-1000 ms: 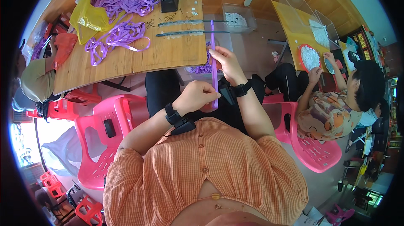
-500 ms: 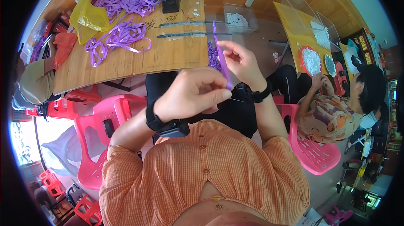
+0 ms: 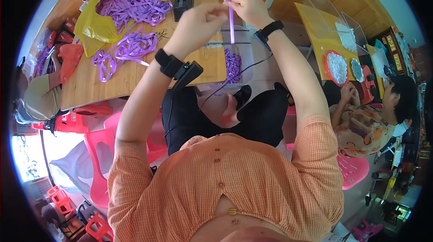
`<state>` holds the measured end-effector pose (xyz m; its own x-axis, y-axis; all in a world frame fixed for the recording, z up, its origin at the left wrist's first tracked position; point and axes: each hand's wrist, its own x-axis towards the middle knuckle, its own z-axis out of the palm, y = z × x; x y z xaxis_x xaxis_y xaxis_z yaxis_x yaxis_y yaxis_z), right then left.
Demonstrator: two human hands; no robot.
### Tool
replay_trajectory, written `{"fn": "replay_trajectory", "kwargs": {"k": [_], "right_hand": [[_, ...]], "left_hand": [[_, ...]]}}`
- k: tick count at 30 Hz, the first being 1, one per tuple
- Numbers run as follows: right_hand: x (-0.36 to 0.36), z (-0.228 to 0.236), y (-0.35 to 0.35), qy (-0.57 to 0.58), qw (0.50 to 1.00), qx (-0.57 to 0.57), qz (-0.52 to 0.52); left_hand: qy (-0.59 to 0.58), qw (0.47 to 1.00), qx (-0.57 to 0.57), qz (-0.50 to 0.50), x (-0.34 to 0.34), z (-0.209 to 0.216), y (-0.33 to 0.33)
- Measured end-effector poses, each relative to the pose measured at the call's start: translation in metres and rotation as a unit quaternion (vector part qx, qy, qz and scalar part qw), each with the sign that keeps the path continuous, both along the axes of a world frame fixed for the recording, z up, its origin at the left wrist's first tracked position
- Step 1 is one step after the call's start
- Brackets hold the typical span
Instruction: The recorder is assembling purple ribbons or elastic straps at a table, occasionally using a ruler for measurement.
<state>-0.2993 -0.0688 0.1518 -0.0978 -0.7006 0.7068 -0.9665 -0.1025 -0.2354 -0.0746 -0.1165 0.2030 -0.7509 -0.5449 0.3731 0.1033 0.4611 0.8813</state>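
Observation:
A purple ribbon [image 3: 232, 27] is folded into a loop at its top, and a straight tail hangs below. My right hand [image 3: 250, 9] pinches it just under the loop, over the far right end of the table. Close by on the left, my left hand [image 3: 196, 25] has bent fingers reaching toward the pinch. Motion blurs them, so whether they touch or hold the ribbon is unclear. Beneath the hanging tail, dark thin rods [image 3: 239, 42] stick out past the table's right edge.
The wooden table [image 3: 180, 68] bears loose purple ribbon [image 3: 128, 46], a ribbon-filled yellow bag [image 3: 90, 23] and a black tape dispenser [image 3: 183, 0]. A clear bin [image 3: 247, 70] with purple pieces stands beside it. At right, a person [image 3: 361, 124] sits by a yellow table [image 3: 315, 39].
Both hands have moved forward and up, away from my chest. The purple ribbon went with them and shows a loop above my right hand's pinch.

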Motion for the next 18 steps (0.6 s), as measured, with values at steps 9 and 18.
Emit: {"fn": "replay_trajectory", "kwargs": {"k": [9, 18], "right_hand": [[-0.012, -0.048, -0.019, -0.086, 0.974, 0.204, -0.040], [-0.041, -0.106, -0.004, -0.485, 0.794, 0.354, 0.095]], "left_hand": [[-0.242, 0.948, -0.200, -0.056, -0.032, -0.073, -0.033], [-0.250, 0.901, -0.353, -0.023, -0.062, -0.093, -0.040]]}}
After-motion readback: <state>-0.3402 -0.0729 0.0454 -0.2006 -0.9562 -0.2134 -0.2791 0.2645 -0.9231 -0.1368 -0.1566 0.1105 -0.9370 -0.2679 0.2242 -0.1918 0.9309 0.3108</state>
